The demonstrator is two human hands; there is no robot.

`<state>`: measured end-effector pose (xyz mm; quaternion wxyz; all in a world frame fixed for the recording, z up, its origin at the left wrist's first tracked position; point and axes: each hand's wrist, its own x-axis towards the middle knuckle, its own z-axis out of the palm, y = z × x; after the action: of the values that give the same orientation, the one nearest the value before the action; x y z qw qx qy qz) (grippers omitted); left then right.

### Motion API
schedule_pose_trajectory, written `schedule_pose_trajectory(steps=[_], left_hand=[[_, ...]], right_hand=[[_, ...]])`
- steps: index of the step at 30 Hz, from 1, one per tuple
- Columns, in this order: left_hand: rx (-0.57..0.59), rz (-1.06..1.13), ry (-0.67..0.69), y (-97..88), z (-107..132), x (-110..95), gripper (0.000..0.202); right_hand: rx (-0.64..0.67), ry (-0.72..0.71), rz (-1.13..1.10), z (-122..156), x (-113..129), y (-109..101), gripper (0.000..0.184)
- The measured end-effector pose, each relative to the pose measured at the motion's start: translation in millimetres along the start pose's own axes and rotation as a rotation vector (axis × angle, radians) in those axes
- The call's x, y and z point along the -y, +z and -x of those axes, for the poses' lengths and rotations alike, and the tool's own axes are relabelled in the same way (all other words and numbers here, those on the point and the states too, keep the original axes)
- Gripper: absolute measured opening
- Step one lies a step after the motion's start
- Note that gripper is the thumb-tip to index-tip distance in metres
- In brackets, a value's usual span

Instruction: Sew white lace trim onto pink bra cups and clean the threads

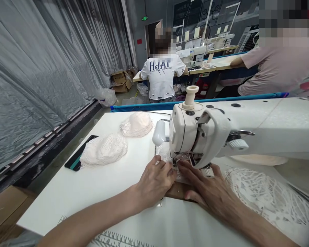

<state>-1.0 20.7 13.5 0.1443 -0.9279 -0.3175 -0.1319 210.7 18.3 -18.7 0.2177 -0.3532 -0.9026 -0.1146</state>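
Note:
A white sewing machine (187, 127) stands over the table, its needle area partly hidden by my fingers. My left hand (157, 176) is closed, with its fingers bunched at the left of the presser foot on a piece of white lace fabric (163, 150). My right hand (208, 187) lies flat with its fingers stretched out, their tips beside the needle area and on the fabric. Under the hands shows a brown plate (180, 191) in the tabletop. Most of the fabric is hidden by the hands and the machine head.
Pale lace cups (105, 149) lie at the left, partly over a dark phone-like slab (73, 164); another cup (137, 123) sits behind. White lace (267, 195) is heaped at the right. Printed ruler markings (113, 238) run along the front. Two people work beyond the blue bar (144, 107).

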Motion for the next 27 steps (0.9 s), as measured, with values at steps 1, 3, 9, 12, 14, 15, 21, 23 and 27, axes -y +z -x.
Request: schedule_pose_trajectory(steps=[1, 3, 9, 12, 14, 15, 21, 23, 27], left_hand=[[0.004, -0.003, -0.004, 0.6, 0, 1, 0.017], [0.002, -0.014, -0.014, 1.6, 0, 2, 0.018], [-0.007, -0.017, -0.011, 0.3, -1, 2, 0.018], [-0.006, -0.021, -0.011, -0.7, -1, 1, 0.018], [-0.012, -0.023, -0.008, -1.0, -1, -1, 0.018], [-0.016, -0.026, -0.006, -1.4, 0, -1, 0.018], [0.005, -0.045, -0.003, -6.5, 6, -9, 0.016], [0.016, -0.059, -0.013, -7.1, 8, -12, 0.015], [-0.019, -0.095, -0.011, -5.6, 9, -18, 0.016]], right_hand=[[0.011, 0.001, 0.003, 0, -1, 1, 0.057], [0.029, 0.004, 0.006, -1, -1, 2, 0.053], [0.032, 0.028, 0.007, -1, -1, 6, 0.050], [0.016, 0.020, 0.044, 0, -1, 8, 0.052], [0.012, 0.008, 0.060, 1, 0, 6, 0.053], [0.010, -0.008, 0.058, 1, 2, 4, 0.054], [-0.061, -0.042, -0.142, 0, 17, -15, 0.041], [-0.073, -0.013, -0.209, -1, 20, -19, 0.036], [-0.065, -0.005, -0.252, -2, 21, -22, 0.032]])
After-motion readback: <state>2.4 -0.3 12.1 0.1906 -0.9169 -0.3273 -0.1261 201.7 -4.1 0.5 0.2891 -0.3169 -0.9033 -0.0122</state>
